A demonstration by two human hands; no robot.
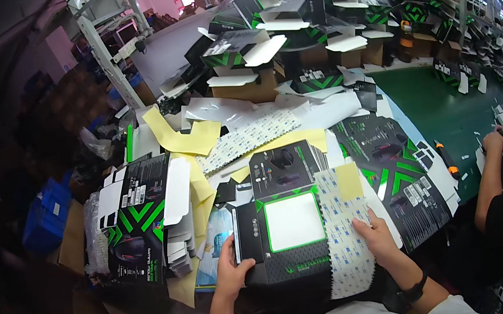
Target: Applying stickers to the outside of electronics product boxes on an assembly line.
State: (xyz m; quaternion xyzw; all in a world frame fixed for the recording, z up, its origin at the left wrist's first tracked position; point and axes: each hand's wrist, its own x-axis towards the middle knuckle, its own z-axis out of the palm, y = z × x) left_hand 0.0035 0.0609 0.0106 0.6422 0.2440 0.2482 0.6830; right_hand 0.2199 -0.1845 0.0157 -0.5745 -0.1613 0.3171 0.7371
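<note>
In front of me lies a flat black box blank [299,265] with green trim and a green-edged white window panel. My left hand [234,271] grips its left side, the thumb resting on top and the other fingers mostly hidden at the edge. A white sheet [346,247] with a small blue print and zigzag edges overlaps the blank's right side. That sheet is pinched by my right hand [378,237], its thumb on the face and fingers behind. A yellow paper piece [349,181] sits at the sheet's top. Just beyond the blank stands a stack of black cartons [283,168].
Printed flat cartons pile up at left [133,223] and right [401,178]. Yellow backing paper [185,138] and another patterned sheet [249,141] lie beyond. Folded boxes [247,51] crowd the back. An orange-black cutter [446,159] rests on the green table [409,87]; a co-worker's hands [498,142] are at right.
</note>
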